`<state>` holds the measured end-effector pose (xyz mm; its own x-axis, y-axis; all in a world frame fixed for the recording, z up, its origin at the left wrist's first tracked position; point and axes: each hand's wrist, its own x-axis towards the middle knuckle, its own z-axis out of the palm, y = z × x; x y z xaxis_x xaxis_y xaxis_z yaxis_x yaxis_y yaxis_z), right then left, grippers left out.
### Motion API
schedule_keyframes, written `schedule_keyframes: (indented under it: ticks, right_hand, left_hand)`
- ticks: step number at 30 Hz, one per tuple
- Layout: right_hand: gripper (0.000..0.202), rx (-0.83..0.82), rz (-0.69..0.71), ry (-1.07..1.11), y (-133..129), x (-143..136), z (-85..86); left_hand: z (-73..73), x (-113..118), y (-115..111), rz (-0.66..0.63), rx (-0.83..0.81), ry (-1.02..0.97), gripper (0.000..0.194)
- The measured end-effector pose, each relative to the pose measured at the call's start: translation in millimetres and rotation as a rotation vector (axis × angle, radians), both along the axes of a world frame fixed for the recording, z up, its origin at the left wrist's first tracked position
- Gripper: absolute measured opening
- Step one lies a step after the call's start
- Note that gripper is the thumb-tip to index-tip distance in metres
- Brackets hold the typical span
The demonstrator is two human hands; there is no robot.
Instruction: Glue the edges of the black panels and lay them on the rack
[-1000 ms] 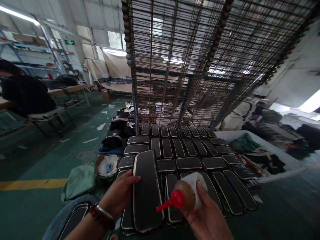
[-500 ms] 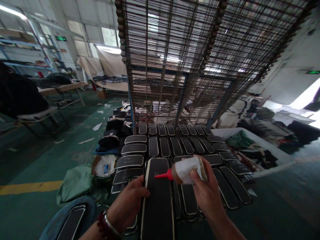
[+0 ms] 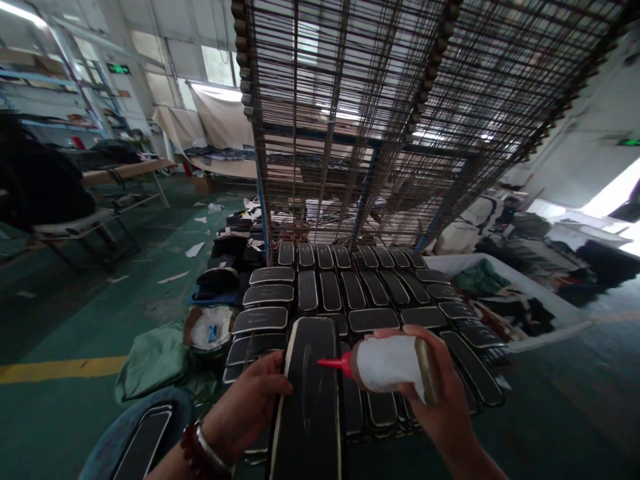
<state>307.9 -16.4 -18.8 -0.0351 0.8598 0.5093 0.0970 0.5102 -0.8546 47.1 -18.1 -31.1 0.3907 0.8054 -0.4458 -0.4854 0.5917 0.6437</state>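
Up close, our left hand (image 3: pixel 253 397) grips one long black panel (image 3: pixel 310 413) by its left edge, thumb on the face and fingers behind; most of the panel lies right of that grip, and its near end runs out of view. Our right hand (image 3: pixel 440 393) is closed around one bottle (image 3: pixel 387 363), holding the base end, so that the bottle lies left of the palm. Its single red nozzle (image 3: pixel 340 363) points left over the panel's face, which bears thin streaks; we cannot tell whether tip and panel touch. We wear two bracelets (image 3: pixel 200 450) on the left wrist.

At near left we see one round blue stool (image 3: pixel 95 453) with one dark panel (image 3: pixel 145 443) on it, and beyond it one green bag (image 3: pixel 155 367) beside a container (image 3: pixel 227 323) that holds one blue object (image 3: pixel 213 332).

Past our hands spread pale-edged panels (image 3: pixel 374 320): we count four lying sideways at left, four at right, six in a lengthwise row and eight in the farthest row; nearer ones are partly hidden. To the right stands one white bin (image 3: pixel 565 327) holding cloth. Farther off we face one tall wire rack (image 3: pixel 425 77); at far left one person (image 3: pixel 43 180) sits by a table (image 3: pixel 127 170).
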Motion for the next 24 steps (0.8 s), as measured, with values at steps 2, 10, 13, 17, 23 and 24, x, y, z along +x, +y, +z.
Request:
schedule_keyframes:
  ticks: [2, 10, 13, 17, 23, 24]
  right_hand:
    - [0.060, -0.153, 0.048, 0.160, -3.7, -10.6, -10.2]
    - [0.011, -0.969, -0.138, 1.266, 20.4, -13.1, -39.1]
    - [0.013, -0.949, -0.231, 1.332, 23.9, 12.9, -43.8]
    - [0.019, -0.937, -0.358, 1.375, 17.5, 44.4, -58.2]
    - [0.027, -0.972, -0.433, 1.318, 0.5, 67.7, -84.2]
    - [0.028, -0.981, -0.444, 1.323, -2.6, 70.3, -88.5]
  left_hand:
    - [-4.6, -3.5, 2.7, 0.033, -0.016, 0.011, 0.039]
    - [-29.4, -111.6, 20.1, 0.560, 0.034, 0.360, 0.035]
    - [-43.8, -161.2, 15.1, 0.673, -0.028, 0.487, 0.031]
    - [-69.9, -183.4, 2.3, 0.740, -0.175, 0.537, 0.028]
    - [-117.1, -166.9, -3.3, 0.745, -0.271, 0.549, 0.026]
    - [-124.6, -164.5, -2.6, 0.744, -0.284, 0.551, 0.024]
